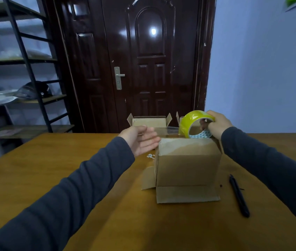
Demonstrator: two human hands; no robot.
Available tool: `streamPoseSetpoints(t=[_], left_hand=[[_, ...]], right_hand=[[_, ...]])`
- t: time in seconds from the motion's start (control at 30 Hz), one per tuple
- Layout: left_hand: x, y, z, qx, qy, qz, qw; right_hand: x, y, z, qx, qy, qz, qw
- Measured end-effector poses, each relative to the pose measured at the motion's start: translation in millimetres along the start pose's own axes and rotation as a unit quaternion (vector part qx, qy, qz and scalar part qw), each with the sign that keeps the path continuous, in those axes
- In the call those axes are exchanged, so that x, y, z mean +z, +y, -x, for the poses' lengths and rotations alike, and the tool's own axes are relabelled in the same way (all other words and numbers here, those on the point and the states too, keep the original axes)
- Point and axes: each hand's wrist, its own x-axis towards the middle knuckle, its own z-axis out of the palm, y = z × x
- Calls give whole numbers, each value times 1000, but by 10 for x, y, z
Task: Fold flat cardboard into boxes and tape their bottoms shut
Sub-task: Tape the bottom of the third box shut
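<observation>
Grips the yellow-green tape roll [191, 117] with the right hand [218, 124], fingers [210, 126] curled through its core, just above the far right edge of the cardboard box [187, 171]. Holds the left hand [141, 140] flat and empty, fingers [151, 142] straight, just beside the top left corner of this box, standing on the worktop [53, 151] with lower flaps spread, black pen [238, 194] at right.

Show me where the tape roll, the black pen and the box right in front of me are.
tape roll [191, 118]: head view, on its yellow-green outer band.
black pen [239, 195]: head view, middle of its barrel.
box [187, 171]: head view, centre of its near side wall.
</observation>
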Motion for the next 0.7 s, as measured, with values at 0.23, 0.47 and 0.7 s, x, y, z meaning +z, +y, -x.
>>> streamPoseSetpoints(t=[0.23, 0.47, 0.7], left_hand=[[84, -63, -44, -62, -44, 53, 996], [85, -71, -13, -74, -20, 52, 996], [-124, -41, -17, -60, 23, -46, 997]], right_hand=[[6, -72, -164, 57, -45, 44, 996], [36, -289, -223, 34, -92, 136, 986], [-44, 5, 27, -70, -37, 110, 991]])
